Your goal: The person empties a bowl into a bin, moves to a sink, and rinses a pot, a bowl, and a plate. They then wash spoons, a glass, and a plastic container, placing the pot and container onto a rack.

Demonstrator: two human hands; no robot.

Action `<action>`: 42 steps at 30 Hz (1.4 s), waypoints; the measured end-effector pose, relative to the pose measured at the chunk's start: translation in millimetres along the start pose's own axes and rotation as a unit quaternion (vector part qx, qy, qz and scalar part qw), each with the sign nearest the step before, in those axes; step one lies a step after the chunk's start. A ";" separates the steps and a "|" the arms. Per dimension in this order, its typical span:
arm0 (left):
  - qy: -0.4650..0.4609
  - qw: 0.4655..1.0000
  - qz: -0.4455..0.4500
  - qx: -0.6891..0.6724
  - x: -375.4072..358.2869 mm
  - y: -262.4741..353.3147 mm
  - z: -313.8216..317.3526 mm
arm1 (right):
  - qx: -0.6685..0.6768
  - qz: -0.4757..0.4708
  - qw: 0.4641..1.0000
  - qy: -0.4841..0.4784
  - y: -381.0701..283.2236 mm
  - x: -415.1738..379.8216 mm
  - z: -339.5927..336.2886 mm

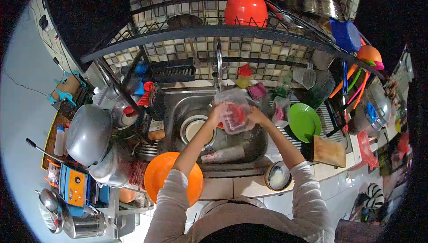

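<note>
A clear plastic food container (231,98) is held up under the faucet (219,60), over the metal sink (174,104). My left hand (216,113) grips its left side, fingers closed round the edge. At the right side, my right hand (255,116) is closed on the same container. Something red shows inside or through the clear plastic. Below my left forearm, a pale round bowl (192,129) sits in the basin. A stack of clear plastic cups (225,154) lies on its side near the sink's front.
An orange basin (167,176) is at the front left, near big metal pots (89,129). On the right are a green plate (305,122), a wooden board (329,151) and a bowl with white contents (278,176). A black dish rack (232,31) spans above, bearing a red bowl (246,8).
</note>
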State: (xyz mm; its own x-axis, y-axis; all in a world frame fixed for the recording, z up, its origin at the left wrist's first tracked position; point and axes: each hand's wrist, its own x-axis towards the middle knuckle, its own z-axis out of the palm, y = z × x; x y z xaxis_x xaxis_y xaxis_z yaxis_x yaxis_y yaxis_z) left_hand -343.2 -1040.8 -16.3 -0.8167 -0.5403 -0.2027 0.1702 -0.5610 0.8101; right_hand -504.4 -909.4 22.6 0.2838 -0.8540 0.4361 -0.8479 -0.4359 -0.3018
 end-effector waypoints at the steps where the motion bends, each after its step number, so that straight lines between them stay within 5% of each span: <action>1: 0.000 1.000 0.000 0.003 -6.3 2.1 2.5 | 0.000 0.000 1.000 0.003 1.5 1.7 5.2; 3: 0.033 0.997 -0.064 -0.028 -22.1 11.1 9.5 | -0.071 0.381 0.908 -0.162 3.8 8.9 18.4; 4: 0.060 0.996 -0.054 -0.037 -11.5 5.7 -2.2 | -0.069 0.378 0.909 -0.160 -12.8 18.3 12.8; 6: 0.143 0.988 -0.057 -0.029 -7.2 -5.2 -12.4 | -0.233 0.271 0.919 0.168 -43.9 37.3 3.3; 7: 0.222 0.973 -0.060 -0.024 -9.3 -4.0 -13.3 | -0.232 0.266 0.920 0.171 -40.0 47.0 8.6; 9: 0.192 0.979 -0.059 0.020 -23.3 5.1 -13.8 | -0.156 0.210 0.964 0.045 -21.7 64.1 32.7; 11: 0.240 0.970 -0.012 0.032 -46.0 20.4 4.6 | -0.151 0.209 0.962 0.094 -21.0 85.5 48.7; 13: 0.257 0.966 0.023 0.032 -39.2 17.1 -8.3 | 0.130 0.222 0.951 0.172 -44.7 116.0 31.2; 16: 0.271 0.960 0.066 0.025 -32.1 11.1 -39.5 | 0.207 0.295 0.896 0.258 -43.3 145.0 38.3; 19: 0.281 0.957 0.074 0.007 -40.7 21.6 -37.1 | 0.294 0.376 0.845 0.241 -31.2 159.6 51.7; 22: 0.297 0.952 0.076 0.001 -50.1 32.9 -24.8 | 0.270 0.289 0.854 0.337 -44.1 156.6 46.5; 26: 0.297 0.952 0.075 0.014 -49.8 34.2 -24.1 | 0.267 0.277 0.881 0.275 -58.3 136.8 30.0; 28: 0.293 0.953 0.073 0.014 -45.0 32.6 -25.7 | 0.200 0.167 0.944 0.203 -50.1 126.5 33.2; 32: 0.290 0.956 0.034 -0.032 -11.9 11.2 -60.9 | 0.104 0.211 0.970 0.066 -54.0 99.0 25.5; 34: 0.287 0.957 0.004 -0.032 -10.7 13.6 -62.6 | 0.090 0.084 0.992 -0.012 -66.5 80.6 22.1; 36: 0.286 0.957 -0.031 -0.032 -15.3 16.6 -62.3 | 0.214 0.073 0.974 -0.024 -90.6 66.3 12.2; 37: 0.200 0.976 -0.037 -0.077 -19.6 21.3 -58.7 | 0.334 0.059 0.940 -0.034 -99.2 61.2 9.3; 38: 0.111 0.986 -0.043 -0.121 -23.6 26.2 -54.7 | 0.267 0.017 0.963 -0.037 -93.8 52.1 12.7; 41: 0.038 0.987 -0.102 -0.117 0.9 10.1 -89.4 | 0.300 0.093 0.947 -0.073 -80.6 41.3 6.4; 42: 0.038 0.987 -0.103 -0.119 -9.4 16.9 -73.9 | 0.302 0.056 0.951 0.028 -73.8 40.4 14.4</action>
State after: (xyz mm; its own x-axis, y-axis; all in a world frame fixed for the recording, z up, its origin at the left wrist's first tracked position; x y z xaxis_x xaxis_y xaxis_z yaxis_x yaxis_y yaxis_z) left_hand -291.9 -1091.6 -41.4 -0.8048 -0.4408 -0.3976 0.1372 -0.7898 0.5978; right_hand -423.9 -915.8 50.3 0.1690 -0.8952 0.4123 -0.4540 -0.4420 -0.7737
